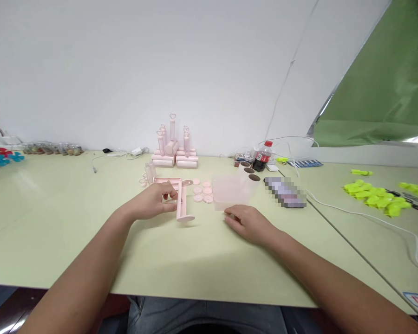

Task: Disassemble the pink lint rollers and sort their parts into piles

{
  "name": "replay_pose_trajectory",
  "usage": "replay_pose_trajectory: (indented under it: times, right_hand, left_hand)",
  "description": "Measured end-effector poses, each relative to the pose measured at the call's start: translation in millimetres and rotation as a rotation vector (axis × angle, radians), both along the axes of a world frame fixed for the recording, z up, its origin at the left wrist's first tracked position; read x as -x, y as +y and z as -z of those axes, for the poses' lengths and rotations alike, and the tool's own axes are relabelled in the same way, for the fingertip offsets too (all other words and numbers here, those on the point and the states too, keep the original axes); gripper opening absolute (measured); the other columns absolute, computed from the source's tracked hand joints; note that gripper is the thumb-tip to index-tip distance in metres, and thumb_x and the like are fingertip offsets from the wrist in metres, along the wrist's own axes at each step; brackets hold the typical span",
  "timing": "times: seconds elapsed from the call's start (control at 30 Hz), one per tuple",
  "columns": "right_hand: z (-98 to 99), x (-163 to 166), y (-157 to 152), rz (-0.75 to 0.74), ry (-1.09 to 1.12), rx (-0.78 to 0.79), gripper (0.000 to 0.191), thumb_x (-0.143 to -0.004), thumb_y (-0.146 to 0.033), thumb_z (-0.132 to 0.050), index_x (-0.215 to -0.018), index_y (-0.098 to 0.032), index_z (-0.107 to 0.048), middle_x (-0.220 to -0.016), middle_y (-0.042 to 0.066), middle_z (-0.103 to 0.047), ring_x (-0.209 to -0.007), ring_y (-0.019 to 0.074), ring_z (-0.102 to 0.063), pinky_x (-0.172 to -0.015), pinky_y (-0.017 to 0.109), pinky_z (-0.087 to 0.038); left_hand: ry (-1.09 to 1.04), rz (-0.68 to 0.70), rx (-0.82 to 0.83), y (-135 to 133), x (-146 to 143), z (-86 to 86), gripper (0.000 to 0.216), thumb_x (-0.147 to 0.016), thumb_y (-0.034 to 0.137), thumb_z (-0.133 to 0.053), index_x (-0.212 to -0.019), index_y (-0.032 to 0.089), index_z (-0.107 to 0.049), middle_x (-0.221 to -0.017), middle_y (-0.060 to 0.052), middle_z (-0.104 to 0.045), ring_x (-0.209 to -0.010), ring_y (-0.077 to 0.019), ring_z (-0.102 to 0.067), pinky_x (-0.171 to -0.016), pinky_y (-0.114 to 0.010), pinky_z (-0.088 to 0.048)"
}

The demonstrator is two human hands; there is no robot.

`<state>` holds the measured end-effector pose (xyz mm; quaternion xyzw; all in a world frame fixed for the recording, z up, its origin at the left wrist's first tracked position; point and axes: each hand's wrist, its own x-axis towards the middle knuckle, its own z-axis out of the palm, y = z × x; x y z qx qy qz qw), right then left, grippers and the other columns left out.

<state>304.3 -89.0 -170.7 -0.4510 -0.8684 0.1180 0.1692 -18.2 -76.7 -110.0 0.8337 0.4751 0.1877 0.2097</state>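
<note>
My left hand (155, 200) is closed on a pink plastic frame (182, 202), a long channel with a round disc at its near end, held just above the table. Behind it lie another pink channel piece (167, 180) and small clear tubes with heart-shaped loops (149, 172). Several round pink caps (206, 191) sit in two columns between my hands. My right hand (249, 222) rests on the table, holding nothing, its fingers loosely bent and apart. Its fingertips are close to the front edge of a pale, see-through pink block (230, 191); whether they touch it I cannot tell.
Pink rollers (163, 160) and upright heart-topped tubes (172, 127) are stacked by the wall. Cardboard-cored rolls (253, 178), a cola bottle (262, 157) and a phone (284, 192) stand or lie to the right. A white cable (355, 213) crosses towards yellow-green pieces (376, 197).
</note>
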Motion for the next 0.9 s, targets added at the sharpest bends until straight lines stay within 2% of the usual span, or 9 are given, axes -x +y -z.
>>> replay_pose_trajectory:
  times: [0.17, 0.3, 0.4, 0.5, 0.6, 0.77, 0.9]
  right_hand:
    - [2.4, -0.9, 4.4, 0.008, -0.003, -0.015, 0.025, -0.092, -0.032, -0.05, -0.102, -0.02, -0.07, -0.096, 0.009, -0.071, -0.09, 0.0236, -0.065, -0.08, 0.034, -0.048]
    - [3.6, -1.1, 6.6, 0.025, -0.012, -0.017, 0.027, -0.092, -0.032, -0.05, -0.107, -0.02, -0.069, -0.101, 0.01, -0.072, -0.093, 0.0245, -0.065, -0.082, 0.035, -0.049]
    - [4.0, -0.5, 7.5, 0.04, -0.025, -0.008, 0.033, -0.092, -0.032, -0.049, -0.115, -0.017, -0.067, -0.106, 0.013, -0.072, -0.096, 0.0262, -0.065, -0.084, 0.037, -0.049]
    - [4.7, 0.2, 8.5, 0.053, -0.056, -0.007, 0.038, -0.093, -0.034, -0.047, -0.121, -0.014, -0.064, -0.102, 0.013, -0.072, -0.094, 0.0265, -0.066, -0.082, 0.037, -0.049]
    - [6.1, 0.7, 9.8, 0.06, -0.069, -0.01, 0.039, -0.093, -0.034, -0.047, -0.123, -0.015, -0.063, -0.1, 0.011, -0.073, -0.093, 0.0261, -0.066, -0.08, 0.036, -0.05]
    - [7.1, 2.0, 11.6, 0.079, -0.068, -0.002, 0.043, -0.093, -0.035, -0.047, -0.127, -0.013, -0.061, -0.112, 0.013, -0.071, -0.1, 0.0272, -0.066, -0.085, 0.037, -0.049]
    - [6.0, 2.2, 13.3, 0.089, -0.06, 0.011, 0.044, -0.093, -0.035, -0.047, -0.128, -0.011, -0.061, -0.11, 0.014, -0.072, -0.1, 0.0273, -0.065, -0.086, 0.037, -0.049]
  left_hand:
    - [-0.061, 0.052, -0.077, -2.5, -7.2, 2.1, 0.02, -0.083, 0.041, -0.059, -0.081, 0.021, -0.059, -0.085, -0.001, -0.06, -0.082, -0.0168, -0.054, -0.067, -0.025, -0.041]
    - [-0.08, 0.083, -0.111, -2.7, -10.3, 3.3, 0.021, -0.083, 0.041, -0.059, -0.081, 0.02, -0.058, -0.084, -0.002, -0.059, -0.079, -0.0162, -0.053, -0.066, -0.026, -0.04]
    - [-0.094, 0.082, -0.102, -3.5, -11.6, 2.7, 0.025, -0.084, 0.044, -0.058, -0.08, 0.02, -0.057, -0.086, -0.002, -0.06, -0.077, -0.0158, -0.053, -0.066, -0.026, -0.041]
    - [-0.133, 0.079, -0.062, -5.3, -12.9, 1.8, 0.027, -0.085, 0.047, -0.057, -0.085, 0.02, -0.06, -0.088, -0.003, -0.063, -0.08, -0.0162, -0.056, -0.07, -0.027, -0.044]
    - [-0.166, 0.071, -0.031, -6.7, -14.2, 2.1, 0.029, -0.085, 0.048, -0.056, -0.087, 0.02, -0.062, -0.088, -0.003, -0.066, -0.081, -0.0169, -0.058, -0.073, -0.029, -0.047]
    - [-0.207, 0.121, -0.008, -6.6, -17.0, 5.1, 0.027, -0.086, 0.046, -0.056, -0.091, 0.02, -0.062, -0.094, -0.005, -0.068, -0.084, -0.0175, -0.061, -0.077, -0.031, -0.051]
    - [-0.209, 0.133, -0.018, -6.9, -20.5, 7.0, 0.024, -0.087, 0.044, -0.056, -0.09, 0.02, -0.061, -0.093, -0.004, -0.068, -0.084, -0.0166, -0.062, -0.077, -0.029, -0.05]
